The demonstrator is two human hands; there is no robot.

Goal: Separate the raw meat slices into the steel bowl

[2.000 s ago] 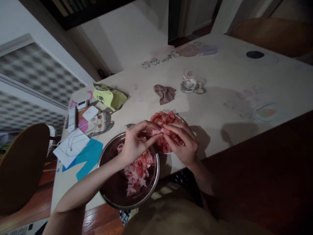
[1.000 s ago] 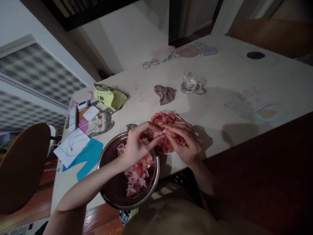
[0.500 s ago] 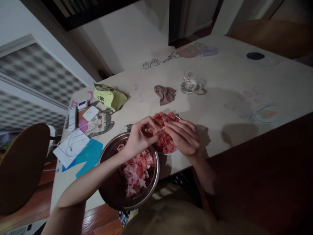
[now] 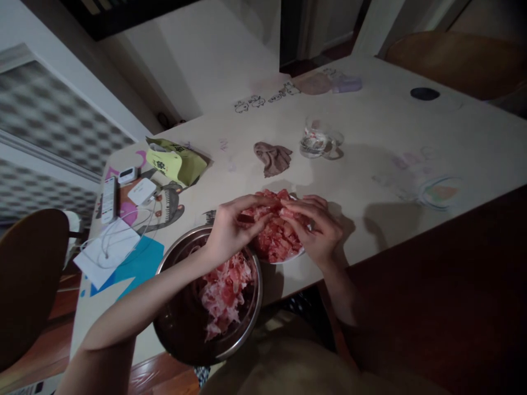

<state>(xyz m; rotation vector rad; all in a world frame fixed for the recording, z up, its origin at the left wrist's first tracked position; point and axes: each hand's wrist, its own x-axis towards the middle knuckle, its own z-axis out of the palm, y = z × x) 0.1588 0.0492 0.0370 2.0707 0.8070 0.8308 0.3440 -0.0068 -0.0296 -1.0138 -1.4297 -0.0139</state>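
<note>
While both hands worked above the white plate (image 4: 297,254), the left hand (image 4: 228,229) and right hand (image 4: 317,227) met fingertip to fingertip, pinched together on one pink fruit segment (image 4: 269,215) held just over the heap.

Step, judged: peeling membrane from the flesh. Best done with a light pinch and a slow pull along the grain, so the soft pulp did not crush; wet fingers would likely slip.

Fruit pieces (image 4: 276,238): red-pink, glossy, irregular chunks, piled on the plate at the table's near edge.
Metal bowl (image 4: 251,321): round, shiny steel, overhanging the table (image 4: 370,181) edge, touching the plate; held pale, ragged, papery peelings (image 4: 224,293).
Glass mug (image 4: 315,141): clear, handled, well apart.
Cloth (image 4: 272,157): brown, crumpled, soft.
Yellow-green packet (image 4: 175,160): creased, torn open.
Table: pale, smooth, printed with faint drawings.
</note>
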